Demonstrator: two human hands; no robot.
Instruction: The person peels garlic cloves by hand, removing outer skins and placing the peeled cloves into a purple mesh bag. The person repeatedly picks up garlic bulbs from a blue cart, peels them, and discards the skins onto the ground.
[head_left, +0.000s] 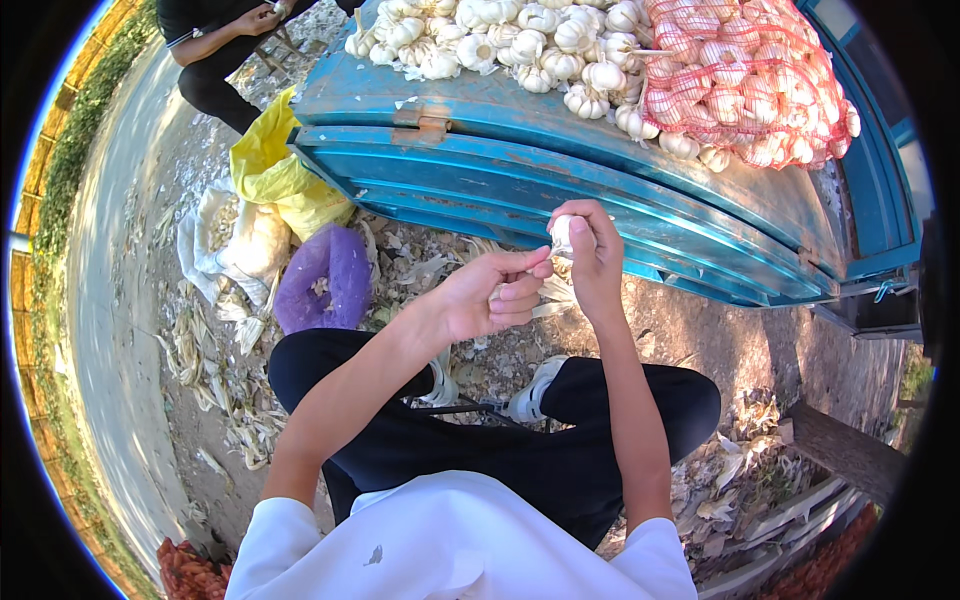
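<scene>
My right hand (596, 259) grips a white garlic bulb (562, 236) between thumb and fingers, in front of the blue metal truck bed panel (480, 184). My left hand (491, 296) is just left of it, thumb and forefinger pinched at the bulb's lower side, on what looks like a strip of skin or root. Its other fingers are curled, with something pale partly hidden in them. Dry husk or stalk (555, 296) sticks out below the hands. Beyond them, loose garlic bulbs (525, 45) are heaped on the blue metal surface beside a red mesh bag of garlic (742, 90).
On the left stand a yellow sack (289, 176), a white bag (255, 240) with pale pieces and a purple ring-shaped bundle (326, 277). Husks litter the ground. Another person's hand (259, 19) is at the upper left. A tree trunk (844, 450) lies at the right.
</scene>
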